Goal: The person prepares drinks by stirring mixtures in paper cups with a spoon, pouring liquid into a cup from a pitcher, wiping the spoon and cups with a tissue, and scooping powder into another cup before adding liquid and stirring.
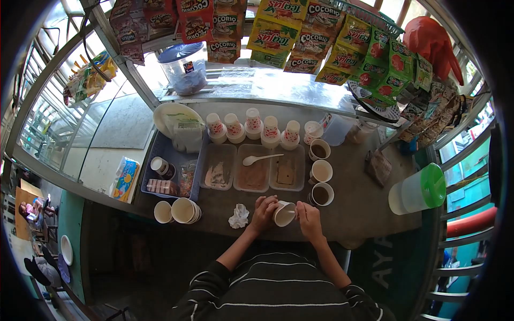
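My left hand [263, 214] is wrapped round a white paper cup [282, 216], tilted with its mouth toward the right. At the cup's mouth, my right hand [309, 220] is closed in a pinch on a thin pale stick-like thing that reaches into the cup; it may be a spoon handle. Just beyond my hands stand three paper cups: a far one [319, 150] and a near one [322, 194] with dark liquid, and a middle one [321, 172] that looks pale inside. A white spoon [262, 159] lies on an open tub of brown powder [252, 182].
Tubs of pale powder [218, 183] and tan powder [287, 184] flank the brown one. Stacked cups [252, 124] line the back. Left are a blue basket [151, 188], more cups [184, 211] and crumpled tissue [239, 216]. A green-lidded pitcher [417, 190] stands right; sachets [276, 32] hang overhead.
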